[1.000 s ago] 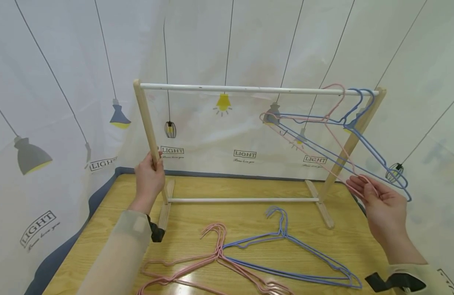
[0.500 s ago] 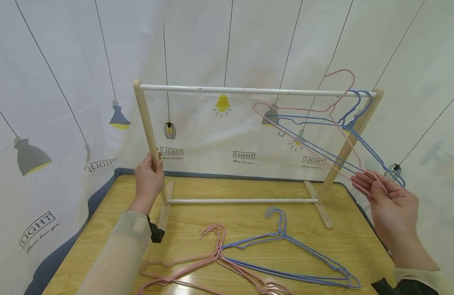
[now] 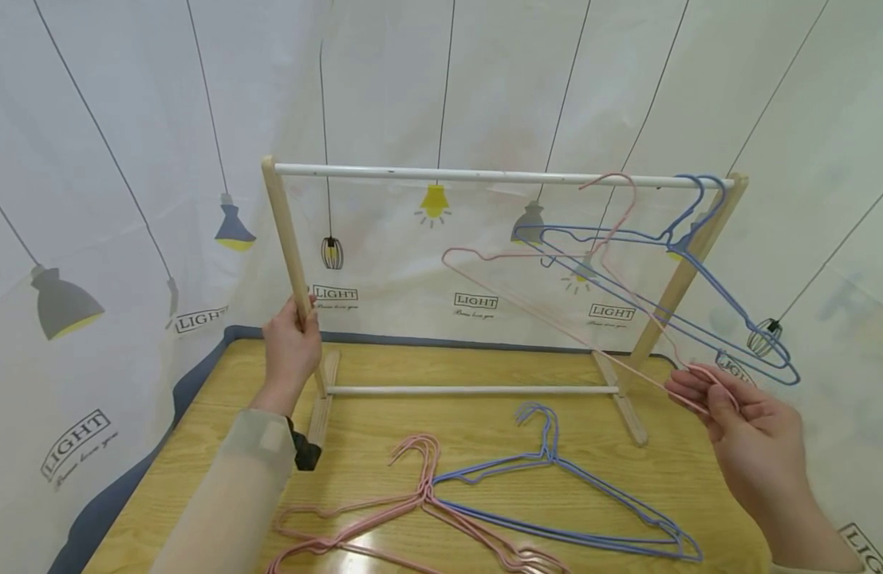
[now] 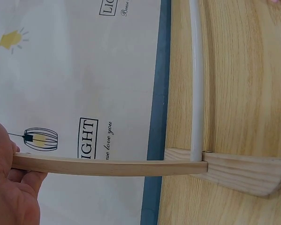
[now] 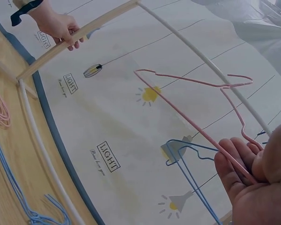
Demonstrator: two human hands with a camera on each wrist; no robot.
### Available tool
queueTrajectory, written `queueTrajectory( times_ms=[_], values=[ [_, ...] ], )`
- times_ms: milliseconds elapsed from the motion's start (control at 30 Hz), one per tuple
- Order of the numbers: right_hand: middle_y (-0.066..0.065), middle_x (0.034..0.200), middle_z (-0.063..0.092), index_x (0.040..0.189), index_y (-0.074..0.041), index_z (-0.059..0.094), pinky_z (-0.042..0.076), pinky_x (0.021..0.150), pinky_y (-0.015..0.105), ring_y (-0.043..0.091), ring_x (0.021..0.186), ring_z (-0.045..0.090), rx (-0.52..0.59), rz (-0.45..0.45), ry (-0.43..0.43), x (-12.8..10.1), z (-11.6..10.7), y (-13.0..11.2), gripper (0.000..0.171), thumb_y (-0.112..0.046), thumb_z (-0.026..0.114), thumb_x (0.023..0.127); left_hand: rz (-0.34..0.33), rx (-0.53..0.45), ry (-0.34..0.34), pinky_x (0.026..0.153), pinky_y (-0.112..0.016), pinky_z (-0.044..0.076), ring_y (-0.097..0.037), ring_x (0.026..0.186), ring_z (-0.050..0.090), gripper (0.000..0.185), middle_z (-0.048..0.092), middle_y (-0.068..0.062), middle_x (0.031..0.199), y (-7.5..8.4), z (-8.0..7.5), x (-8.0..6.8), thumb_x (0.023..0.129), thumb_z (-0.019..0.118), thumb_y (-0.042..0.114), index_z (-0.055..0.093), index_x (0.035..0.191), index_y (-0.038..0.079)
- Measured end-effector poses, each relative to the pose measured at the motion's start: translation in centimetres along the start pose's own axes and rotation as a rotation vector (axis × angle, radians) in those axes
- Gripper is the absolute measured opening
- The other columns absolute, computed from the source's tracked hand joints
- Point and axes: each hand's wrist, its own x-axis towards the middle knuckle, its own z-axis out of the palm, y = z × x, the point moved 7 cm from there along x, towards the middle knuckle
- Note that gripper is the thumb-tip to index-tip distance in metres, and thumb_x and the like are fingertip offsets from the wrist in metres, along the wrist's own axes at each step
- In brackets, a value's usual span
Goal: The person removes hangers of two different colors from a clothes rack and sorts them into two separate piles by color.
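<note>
My left hand [image 3: 290,339] grips the wooden left upright [image 4: 93,167] of a small clothes rack, its fingers wrapped round the post. My right hand [image 3: 753,430] pinches one lower corner of a pink wire clothes hanger [image 3: 527,256] between thumb and fingers. That hanger is tilted, and its hook [image 3: 633,199] overlaps the white top rail [image 3: 441,172] in the head and right wrist views. To the right of it, two blue hangers [image 3: 717,281] hang by their hooks close to the right upright [image 3: 671,291].
Several pink hangers [image 3: 362,532] lie stacked on the wooden table [image 3: 218,446] at the front, overlapping a stack of blue hangers [image 3: 613,486]. The rack has a lower white bar [image 3: 470,391] and wooden feet [image 3: 631,410]. Behind stands a lamp-printed white sheet [image 3: 384,96].
The right hand first lifted the pink hanger, raising its hook above the rail, then brought it left and down to rail height, away from the blue hangers. The left hand stays on the upright.
</note>
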Motion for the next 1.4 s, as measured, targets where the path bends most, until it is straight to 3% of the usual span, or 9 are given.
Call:
queueTrajectory(
  times_ms=[233,533,733,900,1000,1100,1200,1300,1400],
  values=[
    [0.018,0.123,0.074,0.133,0.008,0.065,0.053,0.096,0.035,0.027,0.113,0.073,-0.056,0.080,-0.134,-2.2,1.4,2.8,0.032,0.002,0.043,0.112,0.009,0.001,0.007,0.072,-0.051,0.057,-0.037,0.092,0.073,0.030,0.075,-0.025,0.114,-0.2,-0.1,0.0,0.109,0.058,0.011,0.067,0.138,0.006],
    [0.014,0.121,0.075,0.135,0.015,0.059,0.055,0.097,0.035,0.024,0.113,0.072,-0.077,0.275,-0.321,-6.1,3.1,9.0,0.033,0.003,0.037,0.114,-0.004,-0.002,0.007,0.073,-0.051,0.058,-0.036,0.094,0.074,0.030,0.075,-0.024,0.117,-0.5,0.2,0.1,0.109,0.059,0.009,0.067,0.138,0.006],
    [0.013,0.126,0.073,0.140,0.021,0.052,0.054,0.099,0.038,0.024,0.117,0.070,0.091,0.409,-0.441,-8.6,4.2,12.3,0.035,0.004,0.036,0.113,-0.018,-0.007,0.001,0.073,-0.049,0.058,-0.034,0.095,0.073,0.030,0.074,-0.023,0.121,-0.6,0.3,0.1,0.108,0.060,0.009,0.067,0.138,0.006],
    [0.016,0.128,0.072,0.139,0.010,0.060,0.051,0.103,0.038,0.026,0.122,0.068,0.298,0.543,-0.520,-10.4,5.0,14.4,0.035,0.004,0.037,0.113,-0.029,-0.015,-0.006,0.075,-0.049,0.058,-0.033,0.098,0.072,0.031,0.072,-0.022,0.127,-0.6,0.2,0.1,0.109,0.060,0.009,0.066,0.139,0.007],
    [0.018,0.134,0.069,0.142,0.004,0.061,0.049,0.106,0.038,0.027,0.127,0.065,0.418,0.563,-0.618,-11.5,5.8,15.3,0.040,0.006,0.033,0.113,-0.032,-0.016,-0.005,0.074,-0.049,0.058,-0.033,0.097,0.072,0.031,0.072,-0.022,0.127,-0.5,0.2,0.1,0.109,0.059,0.009,0.066,0.139,0.007],
    [0.019,0.138,0.066,0.145,0.002,0.059,0.047,0.107,0.039,0.028,0.128,0.064,0.468,0.539,-0.689,-12.4,6.2,16.0,0.044,0.009,0.029,0.113,-0.026,-0.014,-0.001,0.074,-0.049,0.058,-0.035,0.096,0.073,0.032,0.072,-0.023,0.125,-0.4,0.2,0.1,0.109,0.059,0.009,0.066,0.140,0.007],
    [0.018,0.137,0.068,0.144,0.013,0.054,0.049,0.105,0.038,0.027,0.126,0.065,0.429,0.523,-0.697,-12.8,6.2,16.7,0.040,0.009,0.031,0.112,-0.025,-0.011,0.002,0.074,-0.049,0.059,-0.034,0.097,0.073,0.032,0.073,-0.023,0.123,-0.4,0.2,0.2,0.109,0.059,0.010,0.066,0.140,0.008],
    [0.018,0.133,0.070,0.140,0.030,0.038,0.050,0.103,0.038,0.027,0.124,0.067,0.365,0.515,-0.680,-13.0,6.1,17.3,0.036,0.007,0.033,0.112,-0.030,-0.008,0.008,0.074,-0.049,0.058,-0.033,0.096,0.073,0.031,0.074,-0.022,0.121,-0.5,0.1,0.3,0.109,0.059,0.010,0.067,0.139,0.009],
    [0.019,0.132,0.070,0.137,0.036,0.027,0.050,0.103,0.039,0.027,0.124,0.066,0.346,0.540,-0.682,-13.1,6.2,17.7,0.039,0.007,0.035,0.112,-0.030,-0.001,0.011,0.074,-0.049,0.058,-0.033,0.095,0.073,0.031,0.074,-0.022,0.121,-0.4,0.2,0.3,0.109,0.059,0.011,0.067,0.139,0.008]
  ],
)
